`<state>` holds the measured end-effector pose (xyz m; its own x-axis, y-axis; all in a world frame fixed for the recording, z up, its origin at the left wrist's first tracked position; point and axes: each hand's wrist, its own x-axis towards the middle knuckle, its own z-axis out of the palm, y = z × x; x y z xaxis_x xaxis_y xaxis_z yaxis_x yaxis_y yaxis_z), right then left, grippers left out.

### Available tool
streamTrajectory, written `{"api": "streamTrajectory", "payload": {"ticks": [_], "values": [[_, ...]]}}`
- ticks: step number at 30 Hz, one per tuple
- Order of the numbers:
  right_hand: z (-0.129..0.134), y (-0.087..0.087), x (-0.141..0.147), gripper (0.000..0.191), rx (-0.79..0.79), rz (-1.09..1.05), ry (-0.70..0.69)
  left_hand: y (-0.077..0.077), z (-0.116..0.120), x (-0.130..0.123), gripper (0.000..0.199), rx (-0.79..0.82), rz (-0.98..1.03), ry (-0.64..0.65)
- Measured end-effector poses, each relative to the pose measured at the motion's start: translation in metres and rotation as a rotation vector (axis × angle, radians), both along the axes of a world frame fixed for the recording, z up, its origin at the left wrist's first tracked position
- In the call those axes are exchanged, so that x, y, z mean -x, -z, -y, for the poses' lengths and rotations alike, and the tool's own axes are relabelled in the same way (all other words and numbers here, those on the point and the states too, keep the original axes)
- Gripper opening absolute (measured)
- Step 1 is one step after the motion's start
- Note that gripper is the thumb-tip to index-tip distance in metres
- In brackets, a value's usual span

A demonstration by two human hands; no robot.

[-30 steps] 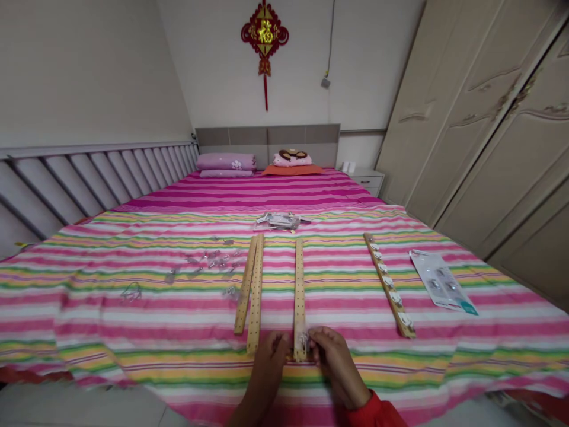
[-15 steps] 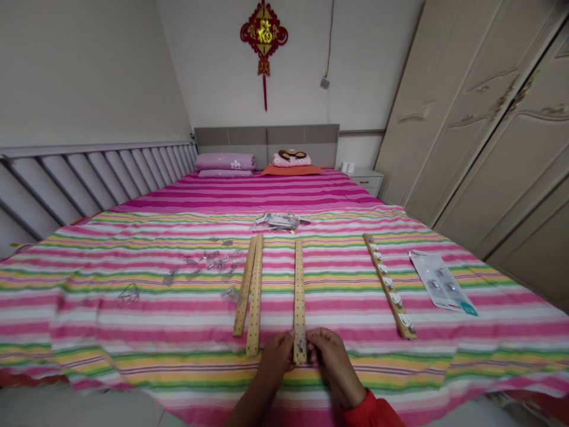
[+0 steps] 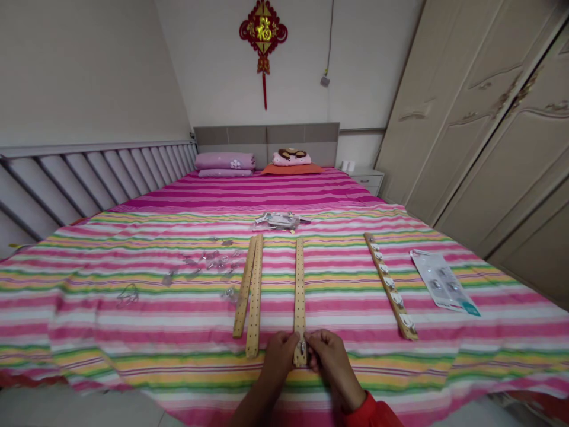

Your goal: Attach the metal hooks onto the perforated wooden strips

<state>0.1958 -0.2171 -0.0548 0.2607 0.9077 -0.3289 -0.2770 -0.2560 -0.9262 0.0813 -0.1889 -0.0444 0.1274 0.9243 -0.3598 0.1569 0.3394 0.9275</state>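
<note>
On the striped sheet (image 3: pixel 178 341), the left hand (image 3: pixel 279 356) and right hand (image 3: pixel 331 354) flank the near end of the perforated strip (image 3: pixel 299 290), fingers held narrow, seemingly to steady the small shiny piece (image 3: pixel 303 347) on it; whether either grips it, I cannot tell.

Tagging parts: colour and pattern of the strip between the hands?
The strip is yellowish tan, with rows of small dark holes; best seen in the head view.
</note>
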Motion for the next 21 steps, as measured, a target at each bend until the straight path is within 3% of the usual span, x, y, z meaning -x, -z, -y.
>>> {"api": "streamTrajectory", "payload": {"ticks": [4,8,16,21], "values": [[-0.002,0.001,0.003,0.046,0.010,0.098,0.026,0.008,-0.003,-0.002,0.034,-0.001,-0.011,-0.053],[-0.010,0.004,0.005,0.047,-0.069,0.148,0.120,0.005,-0.005,-0.001,0.034,0.018,-0.003,-0.053],[-0.017,0.003,0.005,0.046,-0.048,0.252,0.105,0.003,-0.010,0.002,0.041,-0.074,-0.145,0.009],[-0.018,0.001,0.008,0.049,-0.047,0.267,0.062,-0.004,-0.009,0.000,0.039,-0.090,-0.164,-0.023]]}}
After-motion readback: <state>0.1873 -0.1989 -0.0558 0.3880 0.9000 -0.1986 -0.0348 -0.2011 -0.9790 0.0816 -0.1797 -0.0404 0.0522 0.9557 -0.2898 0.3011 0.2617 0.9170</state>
